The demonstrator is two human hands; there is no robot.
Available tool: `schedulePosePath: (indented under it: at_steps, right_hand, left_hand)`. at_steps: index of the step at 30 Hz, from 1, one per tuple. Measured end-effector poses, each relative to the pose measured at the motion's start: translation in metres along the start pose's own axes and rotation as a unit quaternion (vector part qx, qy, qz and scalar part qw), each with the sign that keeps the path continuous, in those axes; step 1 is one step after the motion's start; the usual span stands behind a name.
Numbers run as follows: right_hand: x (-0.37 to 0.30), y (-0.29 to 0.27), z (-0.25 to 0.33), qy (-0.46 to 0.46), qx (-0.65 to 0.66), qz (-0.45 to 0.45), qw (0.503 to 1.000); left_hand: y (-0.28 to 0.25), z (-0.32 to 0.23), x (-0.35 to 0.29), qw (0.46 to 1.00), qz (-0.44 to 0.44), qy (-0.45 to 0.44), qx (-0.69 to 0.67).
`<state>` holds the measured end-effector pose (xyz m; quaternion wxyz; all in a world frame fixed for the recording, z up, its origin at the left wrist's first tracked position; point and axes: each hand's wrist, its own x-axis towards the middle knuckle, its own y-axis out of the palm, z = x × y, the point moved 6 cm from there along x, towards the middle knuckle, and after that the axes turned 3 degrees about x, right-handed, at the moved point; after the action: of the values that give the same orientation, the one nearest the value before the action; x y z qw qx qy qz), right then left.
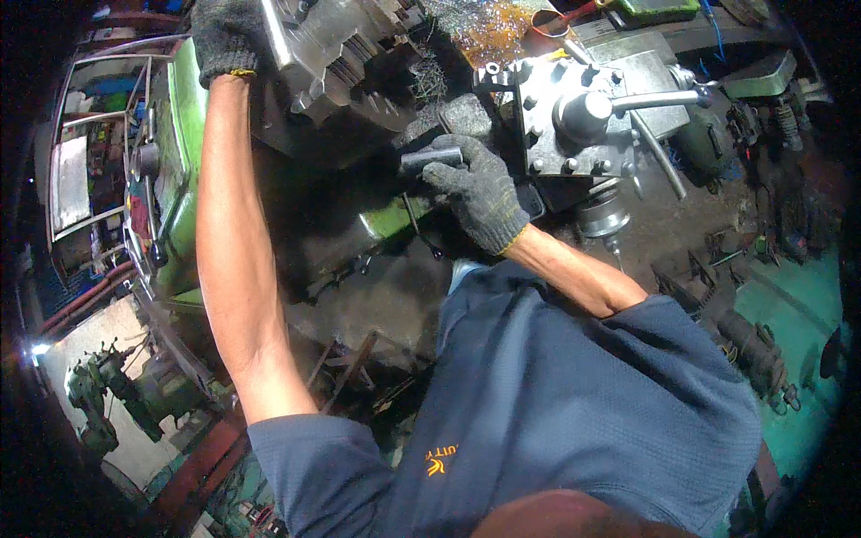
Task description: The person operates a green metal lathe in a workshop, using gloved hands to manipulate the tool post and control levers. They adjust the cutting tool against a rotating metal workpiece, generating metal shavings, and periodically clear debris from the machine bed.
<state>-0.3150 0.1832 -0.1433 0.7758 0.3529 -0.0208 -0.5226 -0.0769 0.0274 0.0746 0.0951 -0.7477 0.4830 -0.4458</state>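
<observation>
My right hand (480, 193), in a dark grey knitted glove, is closed round a short dark grey metal cylinder (432, 160), held roughly level in front of the lathe. At the upper left my left hand (224, 40), gloved the same way, reaches to the headstock side of the chuck. Its fingers are hidden at the top edge, so their grip does not show. Right beside it is the large steel lathe chuck (336, 67) with stepped jaws. To the right of my right hand stands the square tool post (574, 117), with several clamping bolts and a lever on top.
Metal chips (430, 81) lie between chuck and tool post. Behind them, an oily tray (489, 31) carries a red-handled cup (549, 24). The tool post lever (664, 99) sticks out to the right. The green headstock (184, 170) stands at the left, below a wire-framed rack (90, 152).
</observation>
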Motion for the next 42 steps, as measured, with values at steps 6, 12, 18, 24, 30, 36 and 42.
schedulePosePath:
  at_steps: [6,12,18,24,30,36,42]
  right_hand:
    - [0.003,-0.003,-0.004,-0.034,-0.029,-0.04,0.998]
    - [0.002,-0.005,-0.001,-0.075,-0.097,-0.048,0.991]
    - [0.002,-0.001,0.034,-0.069,-0.066,0.01,0.995]
    - [0.029,0.01,0.156,-0.131,-0.284,0.088,0.946]
    - [0.156,0.013,0.225,-0.298,-0.548,0.081,0.777]
    - [0.259,0.01,0.2,-0.271,-0.708,0.063,0.649]
    - [0.293,0.004,0.177,-0.217,-0.679,0.094,0.695]
  left_hand:
    - [0.009,-0.01,0.001,1.0,-0.008,-0.002,-0.011]
    - [-0.001,0.025,0.013,0.961,0.021,0.227,0.155]
    - [0.006,0.0,0.005,0.993,0.031,0.083,0.078]
    - [0.003,0.024,0.005,0.989,-0.002,0.097,0.113]
    - [0.005,0.006,0.005,0.993,0.043,-0.01,0.108]
    - [0.002,0.008,0.001,0.993,0.03,0.009,0.118]
    - [-0.002,0.009,-0.003,0.991,0.013,0.019,0.134]
